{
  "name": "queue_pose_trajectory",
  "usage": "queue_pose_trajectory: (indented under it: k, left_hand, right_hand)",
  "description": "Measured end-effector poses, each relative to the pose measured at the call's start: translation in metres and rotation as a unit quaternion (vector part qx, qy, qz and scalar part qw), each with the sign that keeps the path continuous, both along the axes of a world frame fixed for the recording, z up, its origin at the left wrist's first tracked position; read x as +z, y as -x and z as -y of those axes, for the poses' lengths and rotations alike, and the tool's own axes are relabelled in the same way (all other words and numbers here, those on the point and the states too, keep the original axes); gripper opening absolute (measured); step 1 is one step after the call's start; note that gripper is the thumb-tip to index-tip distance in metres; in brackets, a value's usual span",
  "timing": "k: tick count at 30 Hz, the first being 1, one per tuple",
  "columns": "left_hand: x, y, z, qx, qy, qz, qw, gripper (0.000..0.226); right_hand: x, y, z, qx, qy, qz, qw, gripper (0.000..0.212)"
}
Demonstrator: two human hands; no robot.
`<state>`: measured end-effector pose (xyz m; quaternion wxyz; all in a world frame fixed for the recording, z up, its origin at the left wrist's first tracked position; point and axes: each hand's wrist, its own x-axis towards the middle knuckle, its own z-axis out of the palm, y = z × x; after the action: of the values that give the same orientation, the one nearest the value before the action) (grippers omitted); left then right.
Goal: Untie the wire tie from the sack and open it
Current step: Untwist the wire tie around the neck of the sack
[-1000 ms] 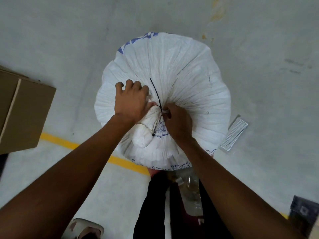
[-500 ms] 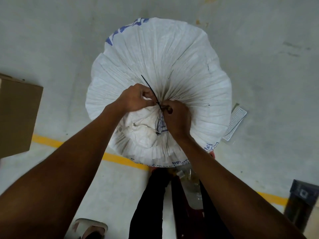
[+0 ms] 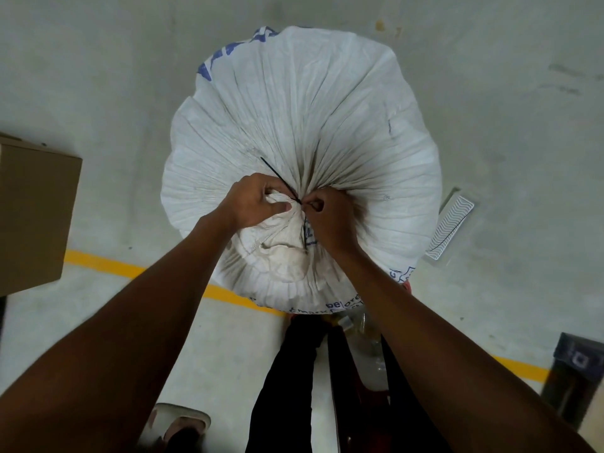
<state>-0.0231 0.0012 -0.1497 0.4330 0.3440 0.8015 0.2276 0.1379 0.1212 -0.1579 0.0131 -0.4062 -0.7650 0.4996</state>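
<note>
A full white woven sack (image 3: 310, 119) with blue print stands on the floor, its top gathered into a tight neck at the middle. A thin black wire tie (image 3: 278, 176) is wrapped around that neck, one free end sticking up and to the left. My left hand (image 3: 255, 201) grips the bunched neck fabric just left of the tie. My right hand (image 3: 327, 217) pinches the tie at the knot on the right side of the neck. The tie's other end hangs down beside my right palm.
A brown cardboard box (image 3: 32, 210) sits on the floor at the left. A white ribbed plastic piece (image 3: 449, 227) lies right of the sack. A yellow floor line (image 3: 108, 264) runs under the sack. A dark object (image 3: 575, 377) is at the lower right. My legs and a shoe (image 3: 178, 423) are below.
My left hand went from lying flat on the sack top to curling around the gathered neck beside the tie. My right hand stays at the knot.
</note>
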Motion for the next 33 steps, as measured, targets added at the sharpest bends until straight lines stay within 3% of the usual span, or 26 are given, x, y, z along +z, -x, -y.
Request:
queue_pose_trajectory:
  k: [7,16,23,29,33]
  left_hand:
    - [-0.010,-0.002,0.008,0.031,-0.030,0.005,0.999,0.019]
    - [-0.008,-0.005,-0.007,0.062,-0.045,0.061,0.995,0.030]
    - [-0.012,-0.011,-0.004,0.127,-0.095,0.052,0.986,0.014]
    - [-0.004,-0.015,-0.011,0.183,-0.128,0.058,0.973,0.009]
    - [0.009,-0.015,-0.020,0.206,-0.133,0.071,0.967,0.008]
  right_hand:
    - [-0.010,0.002,0.009,0.045,-0.035,-0.013,0.998,0.008]
    - [-0.015,-0.017,-0.016,0.081,0.056,-0.048,0.994,0.009]
    - [-0.009,-0.019,-0.021,0.116,0.024,-0.098,0.988,0.006]
    - [0.008,-0.024,-0.036,0.111,0.125,-0.121,0.978,0.003]
    - [0.025,-0.026,-0.047,0.097,0.226,-0.131,0.960,0.016]
